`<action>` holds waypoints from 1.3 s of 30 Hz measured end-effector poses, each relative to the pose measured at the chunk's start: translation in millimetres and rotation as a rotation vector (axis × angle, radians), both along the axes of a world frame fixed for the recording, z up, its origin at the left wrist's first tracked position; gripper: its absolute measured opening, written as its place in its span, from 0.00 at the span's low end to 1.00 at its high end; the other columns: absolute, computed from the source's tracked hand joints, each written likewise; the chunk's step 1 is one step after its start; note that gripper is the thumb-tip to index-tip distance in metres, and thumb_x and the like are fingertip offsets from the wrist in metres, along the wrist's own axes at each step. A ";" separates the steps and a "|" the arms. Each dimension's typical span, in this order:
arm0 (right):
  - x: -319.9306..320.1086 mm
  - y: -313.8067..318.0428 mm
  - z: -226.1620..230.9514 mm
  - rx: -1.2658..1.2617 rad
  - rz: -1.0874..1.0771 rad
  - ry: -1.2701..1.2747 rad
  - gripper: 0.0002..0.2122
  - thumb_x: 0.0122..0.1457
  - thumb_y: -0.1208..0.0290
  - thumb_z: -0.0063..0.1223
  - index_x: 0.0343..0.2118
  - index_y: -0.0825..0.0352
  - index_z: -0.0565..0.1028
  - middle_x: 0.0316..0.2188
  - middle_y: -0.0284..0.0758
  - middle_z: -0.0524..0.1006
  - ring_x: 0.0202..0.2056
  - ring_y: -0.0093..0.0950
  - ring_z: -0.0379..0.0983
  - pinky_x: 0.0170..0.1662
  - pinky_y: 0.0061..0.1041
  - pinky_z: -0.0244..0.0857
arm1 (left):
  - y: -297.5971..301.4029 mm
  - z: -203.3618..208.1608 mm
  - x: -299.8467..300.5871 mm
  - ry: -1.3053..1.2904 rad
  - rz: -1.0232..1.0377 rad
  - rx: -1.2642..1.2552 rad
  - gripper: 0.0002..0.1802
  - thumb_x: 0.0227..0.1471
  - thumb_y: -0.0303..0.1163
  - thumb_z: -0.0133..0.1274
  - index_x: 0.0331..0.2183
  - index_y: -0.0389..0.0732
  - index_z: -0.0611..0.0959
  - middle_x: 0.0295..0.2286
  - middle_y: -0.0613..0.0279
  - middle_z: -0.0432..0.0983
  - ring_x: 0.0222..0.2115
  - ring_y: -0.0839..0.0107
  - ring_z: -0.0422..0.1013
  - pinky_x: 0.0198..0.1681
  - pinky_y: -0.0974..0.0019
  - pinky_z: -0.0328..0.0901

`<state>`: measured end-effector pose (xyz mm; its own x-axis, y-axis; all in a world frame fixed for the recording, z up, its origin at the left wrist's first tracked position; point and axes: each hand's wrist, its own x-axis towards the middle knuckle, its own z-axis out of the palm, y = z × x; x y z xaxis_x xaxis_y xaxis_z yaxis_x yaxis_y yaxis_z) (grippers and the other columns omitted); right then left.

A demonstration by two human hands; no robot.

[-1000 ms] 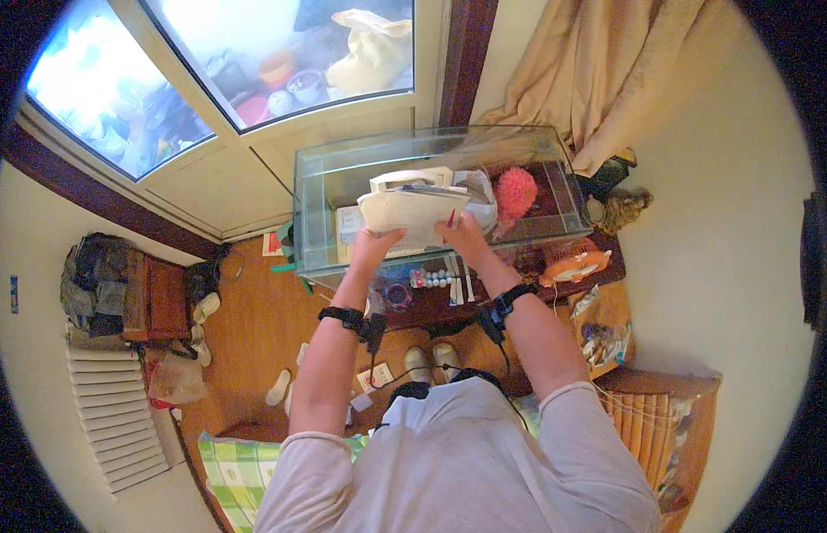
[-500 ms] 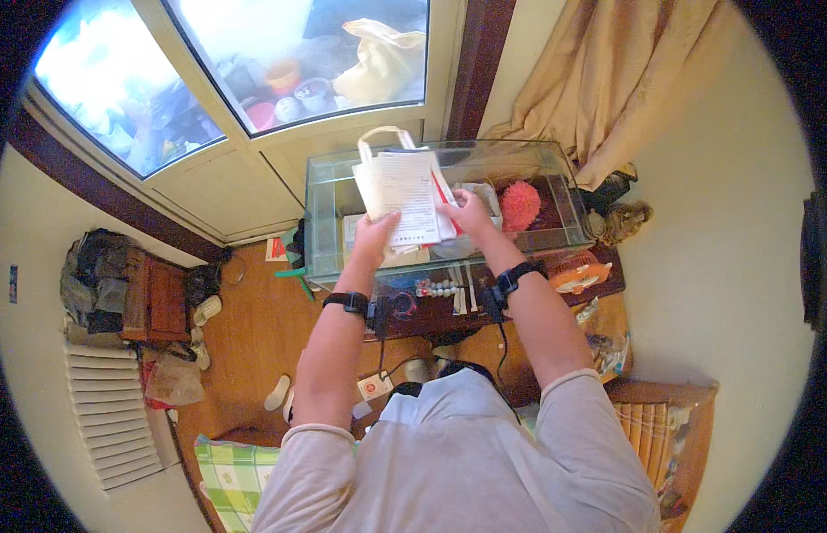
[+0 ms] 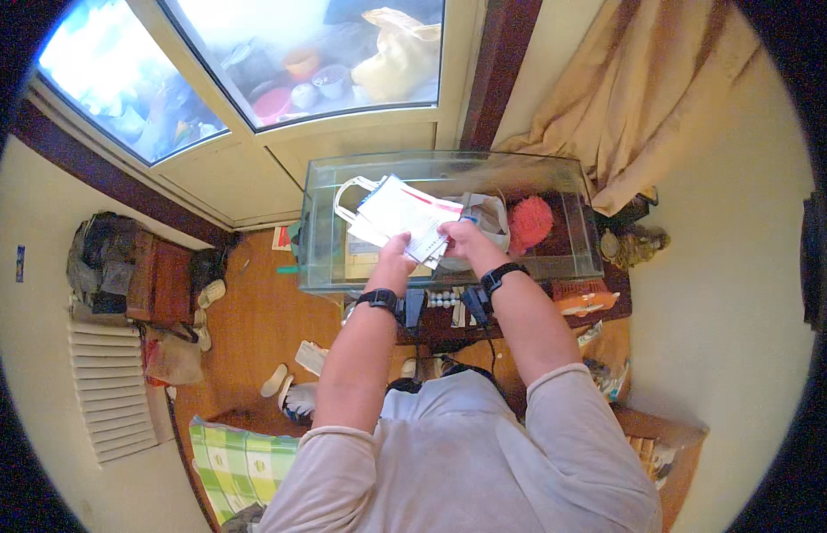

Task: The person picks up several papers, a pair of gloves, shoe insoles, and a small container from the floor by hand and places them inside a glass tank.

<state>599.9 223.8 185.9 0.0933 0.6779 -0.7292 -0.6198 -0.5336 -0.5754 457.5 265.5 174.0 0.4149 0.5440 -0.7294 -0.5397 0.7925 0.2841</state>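
A stack of printed papers (image 3: 405, 213), white with a red strip, is held between my two hands above a glass tank (image 3: 316, 240). My left hand (image 3: 398, 251) grips its lower edge, thumb on top. At the stack's right corner, my right hand (image 3: 464, 240) is closed on it too. A white looped handle (image 3: 346, 197), like a paper bag's, sticks out from the stack's far left side. Inside the tank, right of my hands, are a whitish plastic bag (image 3: 490, 218) and a fluffy pink-red ball (image 3: 530, 224); pale flat sheets or boxes (image 3: 360, 259) lie at its left.
A dark wooden table (image 3: 609, 305) carries the tank, with an orange-and-white packet (image 3: 584, 302) at its front right. White shoes (image 3: 274, 380) and papers (image 3: 312, 357) lie on the wooden floor. A brown cabinet (image 3: 161, 280) stands left, a beige curtain (image 3: 644, 98) hangs right.
The stack has tilted, its top swinging left and lower, and its papers are fanned differently. The view has shifted slightly. A white paper item now shows on the floor near the shoes.
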 end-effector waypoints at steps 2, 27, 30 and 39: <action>9.7 8.7 -7.1 -0.050 0.020 -0.012 0.12 0.48 0.79 0.45 0.38 0.71 0.65 0.33 0.40 0.69 0.35 0.37 0.68 0.37 0.43 0.65 | 2.3 -5.7 -1.8 -0.095 0.054 -0.037 0.19 0.43 0.21 0.46 0.41 0.28 0.67 0.35 0.49 0.69 0.36 0.63 0.68 0.39 0.69 0.63; 17.1 105.3 -94.6 -0.116 0.004 0.296 0.14 0.49 0.81 0.34 0.40 0.77 0.61 0.35 0.46 0.69 0.36 0.41 0.69 0.39 0.48 0.63 | 88.8 -66.7 -55.3 1.623 -1.586 1.641 0.07 0.38 0.32 0.49 0.17 0.43 0.81 0.21 0.61 0.75 0.26 0.68 0.69 0.31 0.68 0.63; 50.1 112.7 -193.8 -0.012 -0.072 0.355 0.15 0.48 0.81 0.33 0.41 0.78 0.60 0.36 0.47 0.69 0.36 0.41 0.69 0.38 0.48 0.63 | 109.6 -70.8 -28.4 1.540 -1.587 1.735 0.08 0.38 0.33 0.49 0.16 0.43 0.81 0.20 0.61 0.75 0.26 0.67 0.69 0.31 0.67 0.63; -0.6 151.1 -259.2 -0.114 0.047 0.094 0.15 0.45 0.81 0.37 0.38 0.76 0.64 0.31 0.46 0.71 0.34 0.43 0.69 0.37 0.42 0.63 | 144.2 -142.4 -56.1 1.384 -1.694 1.198 0.16 0.39 0.40 0.53 0.26 0.36 0.79 0.28 0.48 0.72 0.34 0.57 0.68 0.39 0.62 0.62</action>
<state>599.3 374.9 -73.3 -0.0090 0.5918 -0.8060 -0.6412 -0.6220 -0.4495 401.4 409.7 31.6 0.5085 0.6014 -0.6163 0.8393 -0.5062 0.1985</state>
